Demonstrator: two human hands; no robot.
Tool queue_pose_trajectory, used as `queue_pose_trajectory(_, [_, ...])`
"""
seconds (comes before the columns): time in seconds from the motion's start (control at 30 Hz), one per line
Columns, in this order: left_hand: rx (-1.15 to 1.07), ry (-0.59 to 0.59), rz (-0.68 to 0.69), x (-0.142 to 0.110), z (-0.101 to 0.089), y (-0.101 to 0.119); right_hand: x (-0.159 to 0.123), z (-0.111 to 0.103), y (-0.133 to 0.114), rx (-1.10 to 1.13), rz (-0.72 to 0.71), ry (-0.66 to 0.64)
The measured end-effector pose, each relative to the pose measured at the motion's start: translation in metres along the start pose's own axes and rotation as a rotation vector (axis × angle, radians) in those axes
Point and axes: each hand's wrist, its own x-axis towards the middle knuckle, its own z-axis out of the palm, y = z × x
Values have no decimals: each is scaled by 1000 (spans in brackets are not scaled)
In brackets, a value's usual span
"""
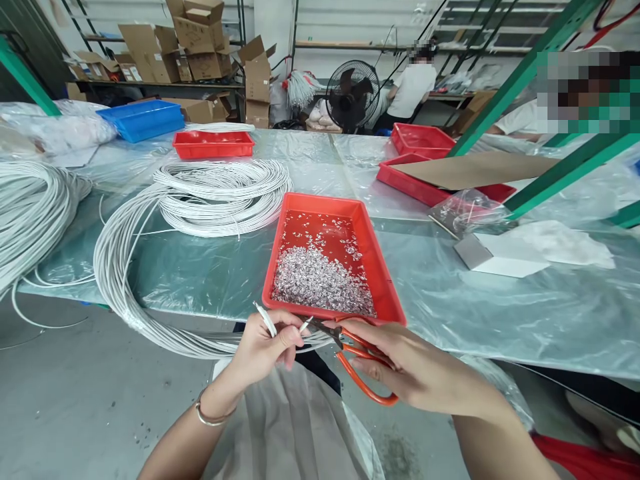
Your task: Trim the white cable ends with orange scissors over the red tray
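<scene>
My left hand is closed on a white cable, pinched between thumb and fingers, with another white end sticking up behind the index finger. Orange-handled scissors are in my right hand. Their dark blades point left and lie close to the cable's tip; whether they touch it I cannot tell. Just beyond both hands sits a red tray with a heap of small shiny metal pieces at its near end. A long white cable bundle loops off the table edge and passes behind my left hand.
Coiled white cable lies left of the tray, and another coil is at the far left. Farther back stand a red tray and a blue bin. Green posts rise at right, near a white box. People are beyond.
</scene>
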Motion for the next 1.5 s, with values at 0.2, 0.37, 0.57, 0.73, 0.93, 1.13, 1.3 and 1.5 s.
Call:
queue_pose_trajectory(0.2, [-109, -124, -123, -1, -4, 5, 8, -10, 6, 45, -23, -53])
queue_pose_trajectory(0.37, [-25, 54, 33, 0, 3, 4, 12, -2, 10, 249, 107, 299])
queue_pose_trajectory(0.57, [125, 118, 159, -2, 15, 4, 31, 44, -21, 378, 120, 895])
queue_pose_trajectory(0.73, [265, 141, 252, -5, 17, 3, 47, 63, -29, 398, 104, 938])
queue_pose_trajectory(0.93, [389, 172, 382, -2, 17, 0, 46, 63, -23, 429, 99, 955])
queue_pose_trajectory(1.13, [413, 209, 471, 0, 20, -1, 45, 64, -22, 414, 82, 982])
queue_pose_trajectory(1.3, [451, 182, 473, -1, 17, -4, 42, 57, -15, 375, 14, 895])
queue_pose_trajectory(1.5, [553, 226, 592, 0, 15, -4, 40, 52, -9, 365, -14, 770])
